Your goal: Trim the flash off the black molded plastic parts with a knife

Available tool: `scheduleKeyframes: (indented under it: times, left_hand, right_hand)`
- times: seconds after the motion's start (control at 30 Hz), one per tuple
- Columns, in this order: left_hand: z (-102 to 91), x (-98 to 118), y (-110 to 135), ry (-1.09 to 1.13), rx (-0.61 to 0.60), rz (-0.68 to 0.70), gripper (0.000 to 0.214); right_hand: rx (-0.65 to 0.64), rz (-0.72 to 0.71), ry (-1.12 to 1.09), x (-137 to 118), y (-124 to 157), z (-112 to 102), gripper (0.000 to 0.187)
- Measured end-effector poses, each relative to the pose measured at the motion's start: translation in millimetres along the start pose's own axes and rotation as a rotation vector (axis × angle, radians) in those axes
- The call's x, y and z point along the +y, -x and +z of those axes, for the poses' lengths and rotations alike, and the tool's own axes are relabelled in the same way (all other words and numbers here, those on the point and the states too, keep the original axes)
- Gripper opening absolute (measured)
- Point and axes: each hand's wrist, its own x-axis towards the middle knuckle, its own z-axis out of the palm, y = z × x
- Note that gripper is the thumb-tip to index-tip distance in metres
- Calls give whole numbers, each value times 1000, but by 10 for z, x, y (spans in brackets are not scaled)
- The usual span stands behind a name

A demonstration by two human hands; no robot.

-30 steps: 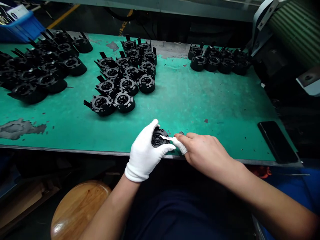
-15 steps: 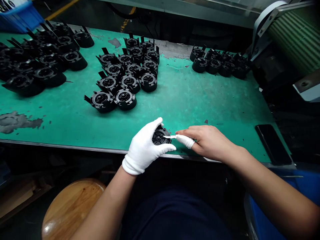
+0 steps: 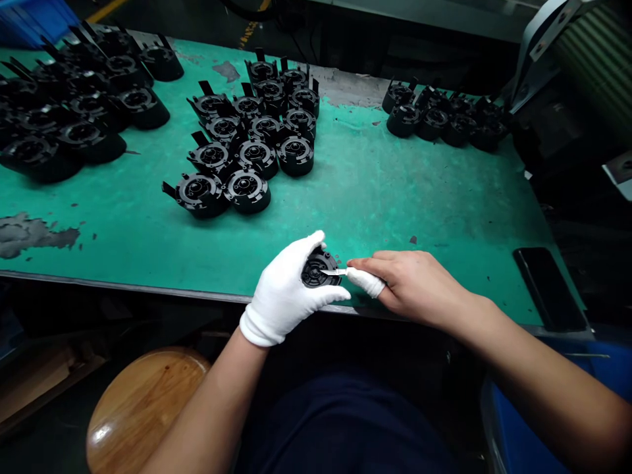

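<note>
Black plastic part [image 3: 316,268], gripped in our gloved left hand [image 3: 285,289] at the counter's [image 3: 395,197] near edge, meets the blade [image 3: 363,281] pinched in our right hand [image 3: 417,284]. Trimming looks midway, and other parts [image 3: 247,148] lie beyond.

round black ribbed plastic part [image 3: 316,270], face up, at table's near edge [image 3: 148,280].

Even overhead light on the green table [image 3: 395,197], dim below its edge, wide-angle bending at borders, sharp focus
</note>
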Motion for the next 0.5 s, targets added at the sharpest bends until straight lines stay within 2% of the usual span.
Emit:
scheduleKeyframes:
  times: [0.23, 0.5]
  left_hand:
    - [10, 0, 20, -5, 3, -12, 94]
    - [10, 13, 14, -7, 8, -4, 93]
  right_hand:
    - [25, 114, 71, -121, 82, 90, 43]
    - [-6, 117, 75, -174, 81, 38, 44]
